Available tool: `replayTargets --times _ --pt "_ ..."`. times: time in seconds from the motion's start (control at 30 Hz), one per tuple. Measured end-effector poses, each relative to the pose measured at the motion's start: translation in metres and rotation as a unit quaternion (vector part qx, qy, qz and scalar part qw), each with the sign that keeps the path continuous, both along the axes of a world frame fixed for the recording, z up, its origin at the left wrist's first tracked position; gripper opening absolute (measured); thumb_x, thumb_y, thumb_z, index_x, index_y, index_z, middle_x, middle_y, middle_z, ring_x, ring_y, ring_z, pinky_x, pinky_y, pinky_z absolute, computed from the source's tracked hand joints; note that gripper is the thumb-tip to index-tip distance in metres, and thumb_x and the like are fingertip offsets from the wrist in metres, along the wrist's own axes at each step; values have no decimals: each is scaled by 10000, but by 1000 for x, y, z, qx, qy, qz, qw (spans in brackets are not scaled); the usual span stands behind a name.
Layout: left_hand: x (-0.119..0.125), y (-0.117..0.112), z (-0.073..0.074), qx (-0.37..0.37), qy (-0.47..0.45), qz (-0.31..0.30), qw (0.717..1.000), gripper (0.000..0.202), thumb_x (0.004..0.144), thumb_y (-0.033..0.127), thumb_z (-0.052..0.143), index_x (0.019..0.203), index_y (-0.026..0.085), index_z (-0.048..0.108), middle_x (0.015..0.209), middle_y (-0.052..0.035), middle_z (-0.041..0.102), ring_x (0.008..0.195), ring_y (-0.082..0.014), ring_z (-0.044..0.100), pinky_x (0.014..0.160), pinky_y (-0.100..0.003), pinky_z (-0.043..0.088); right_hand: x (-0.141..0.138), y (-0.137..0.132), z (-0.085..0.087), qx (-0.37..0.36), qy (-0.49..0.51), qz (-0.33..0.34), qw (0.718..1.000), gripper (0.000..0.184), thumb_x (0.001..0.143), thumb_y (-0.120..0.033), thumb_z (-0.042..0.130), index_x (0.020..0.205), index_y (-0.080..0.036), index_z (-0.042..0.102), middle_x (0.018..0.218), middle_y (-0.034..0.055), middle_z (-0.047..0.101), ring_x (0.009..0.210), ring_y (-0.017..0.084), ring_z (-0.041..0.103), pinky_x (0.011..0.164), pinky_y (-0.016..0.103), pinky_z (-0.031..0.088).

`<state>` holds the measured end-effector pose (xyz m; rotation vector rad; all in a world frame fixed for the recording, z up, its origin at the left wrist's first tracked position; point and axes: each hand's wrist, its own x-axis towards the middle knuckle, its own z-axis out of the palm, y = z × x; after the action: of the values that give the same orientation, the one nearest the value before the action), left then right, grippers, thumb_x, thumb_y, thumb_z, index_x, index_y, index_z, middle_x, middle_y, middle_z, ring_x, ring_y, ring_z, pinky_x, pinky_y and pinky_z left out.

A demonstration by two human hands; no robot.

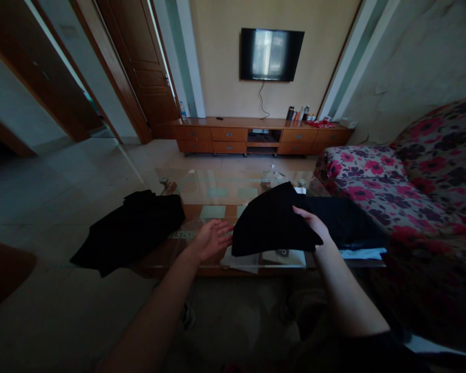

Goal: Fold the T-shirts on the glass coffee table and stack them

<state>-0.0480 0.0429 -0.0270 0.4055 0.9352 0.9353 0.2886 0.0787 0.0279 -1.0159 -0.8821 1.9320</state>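
Observation:
A folded piece of black cloth (274, 223), seemingly a garment, is held over the glass coffee table (192, 194). My right hand (314, 223) grips its right side, the thumb lying on top and the other fingers hidden beneath. Just left of the cloth, my left hand (213, 239) is open, palm turned up, fingers stretched toward its edge; whether they touch it I cannot tell. A loose black garment (132, 228) lies spread at the table's left end. To the right rests a stack of folded dark clothes (345, 223), with a pale layer at the bottom.
A sofa with a flowered cover (388, 181) borders the table on the right. Along the far wall runs a low wooden cabinet (227, 135) with bottles on it. A television (272, 54) hangs above. A brown rounded piece of furniture (5, 272) stands at left.

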Motion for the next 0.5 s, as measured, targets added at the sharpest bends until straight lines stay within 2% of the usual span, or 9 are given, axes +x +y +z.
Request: replayTargets --times 0.1,0.17,0.27,0.37,0.43,0.5 --pt "-2 -2 -3 18 4 -8 1000 442 891 329 556 1296 151 561 1343 -184 647 1038 -271 726 927 -403 550 15 9 5 31 2 -100 995 382 928 -407 562 1217 -185 677 1077 104 776 1031 292 741 912 495 604" --pt "-3 -4 -2 48 -3 -31 998 460 895 350 565 1314 161 565 1358 -194 633 1067 -285 717 942 -416 541 33 15 8 70 9 -201 977 383 936 -419 539 1214 -199 684 1115 102 767 1079 279 725 936 504 588" --pt "-6 -7 -1 79 -4 -48 996 468 902 388 566 1317 175 592 1318 -187 652 1032 -280 723 917 -412 547 72 27 10 133 35 -356 924 389 976 -386 435 1159 -192 718 1188 116 745 1148 237 697 964 464 556" --pt "-9 -8 -1 87 -2 -45 995 450 911 411 544 1282 171 632 1265 -176 674 1003 -272 722 889 -401 553 114 37 2 177 103 -480 853 452 970 -268 321 999 -183 764 1203 127 740 1147 165 696 961 335 526" --pt "-10 -8 -1 88 4 -40 995 435 913 408 541 1255 164 654 1240 -170 684 994 -268 719 881 -396 555 132 37 -9 148 117 -522 832 467 921 -202 297 900 -182 763 1152 130 756 1083 151 720 942 322 522" --pt "-11 -8 -2 87 10 -35 996 411 912 397 546 1223 159 671 1212 -163 694 976 -261 719 868 -389 558 137 31 -23 101 85 -544 829 450 867 -161 297 827 -190 744 1094 132 768 1019 168 743 933 363 528"
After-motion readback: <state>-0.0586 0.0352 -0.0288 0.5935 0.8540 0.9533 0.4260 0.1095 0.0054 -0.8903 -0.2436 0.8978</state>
